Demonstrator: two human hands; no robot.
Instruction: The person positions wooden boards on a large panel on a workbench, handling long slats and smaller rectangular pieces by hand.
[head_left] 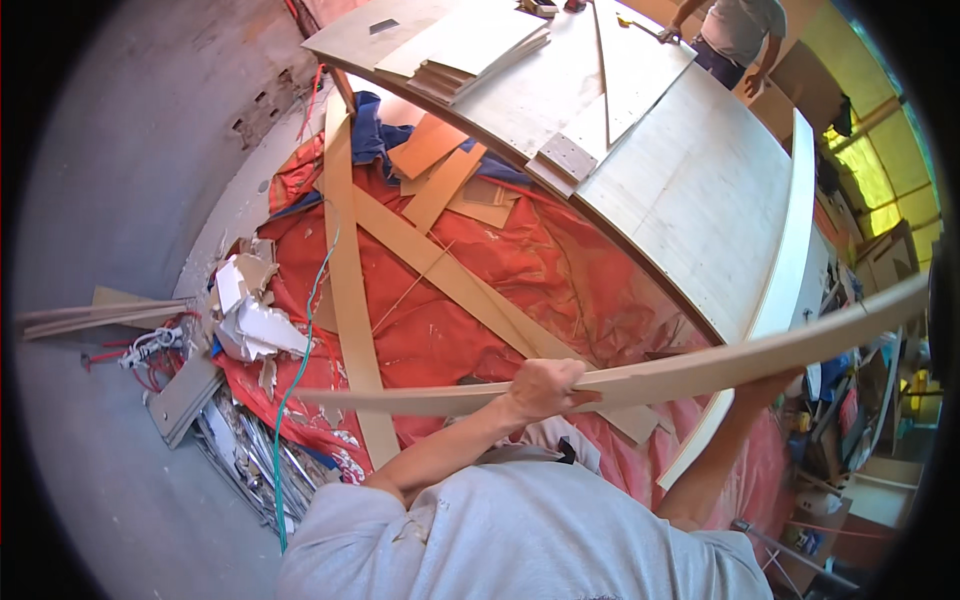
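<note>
A long, narrow tan board (690,372) lies crosswise in front of my body, its right end higher than its left. My left hand (547,388) is closed around it near the middle, knuckles up. Farther right, my right hand (772,388) holds the same board from below and behind, with its fingers mostly hidden by it. Behind the board, a long white strip (783,262) runs along the right end of the big worktable (690,200); its lower end (692,445) shows below the board, by my right forearm.
Long tan strips (350,290) cross on a red tarp (480,270). Sheet offcuts and a small stacked block (562,160) lie on the table. A co-worker (735,35) stands at its far side. A green cord (300,370), scraps (255,310) and a grey wall (120,200) are left.
</note>
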